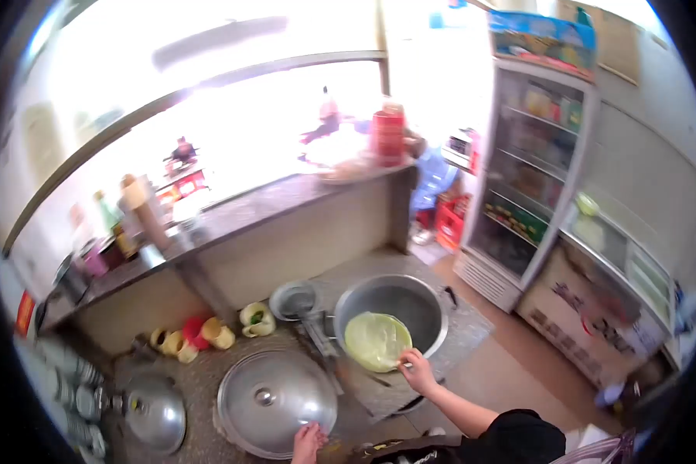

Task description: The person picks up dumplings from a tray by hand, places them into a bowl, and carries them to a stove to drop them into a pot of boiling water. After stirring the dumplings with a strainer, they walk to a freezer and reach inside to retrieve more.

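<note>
Disc (377,339) pinched by R fingers (408,362); L fingers (311,430) on lid (274,398).

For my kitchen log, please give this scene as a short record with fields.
place: kitchen counter
left hand: at the near rim of the large metal lid
right hand: at the edge of the pale green disc lying in the big metal pot
nearby: yellow and red cups, second lid, glass-door fridge

Harsh daylight floods through the window (247,131), blown out to white, with haze spilling over the ledge (286,203) below. The tabletop (472,325) is evenly lit, shadows faint. Fisheye bends the edges; corners black, everything slightly soft
</note>
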`<move>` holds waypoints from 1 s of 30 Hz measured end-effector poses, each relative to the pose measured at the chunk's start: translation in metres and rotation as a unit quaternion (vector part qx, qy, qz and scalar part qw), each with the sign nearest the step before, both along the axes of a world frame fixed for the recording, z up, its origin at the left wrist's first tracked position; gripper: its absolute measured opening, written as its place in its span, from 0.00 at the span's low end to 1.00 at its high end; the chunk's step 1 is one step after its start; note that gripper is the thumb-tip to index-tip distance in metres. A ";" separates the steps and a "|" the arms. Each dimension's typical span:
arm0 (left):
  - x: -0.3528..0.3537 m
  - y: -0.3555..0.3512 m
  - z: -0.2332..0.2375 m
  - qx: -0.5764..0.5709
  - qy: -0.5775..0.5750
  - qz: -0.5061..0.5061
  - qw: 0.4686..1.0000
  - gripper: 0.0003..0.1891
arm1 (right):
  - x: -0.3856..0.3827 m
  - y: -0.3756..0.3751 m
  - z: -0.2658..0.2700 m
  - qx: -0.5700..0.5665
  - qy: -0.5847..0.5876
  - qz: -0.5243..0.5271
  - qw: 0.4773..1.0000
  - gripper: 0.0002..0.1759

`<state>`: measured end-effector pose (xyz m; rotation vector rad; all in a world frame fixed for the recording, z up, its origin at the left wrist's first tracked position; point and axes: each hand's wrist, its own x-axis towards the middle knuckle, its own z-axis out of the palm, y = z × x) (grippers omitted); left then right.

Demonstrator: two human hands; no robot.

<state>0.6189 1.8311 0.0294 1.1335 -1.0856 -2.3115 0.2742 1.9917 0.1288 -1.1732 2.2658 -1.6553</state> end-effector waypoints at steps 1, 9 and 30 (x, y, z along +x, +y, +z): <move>-0.031 0.007 0.021 0.004 0.008 -0.039 0.999 0.12 | -0.004 0.040 -0.006 0.005 0.019 -0.042 0.999 0.09; -0.362 0.221 0.099 0.020 0.053 -0.457 0.887 0.35 | -0.045 0.357 0.010 0.073 0.041 -0.358 0.930 0.09; -0.861 0.539 0.061 0.088 0.036 -0.449 0.888 0.31 | -0.414 0.640 -0.013 0.119 -0.154 -0.371 0.908 0.22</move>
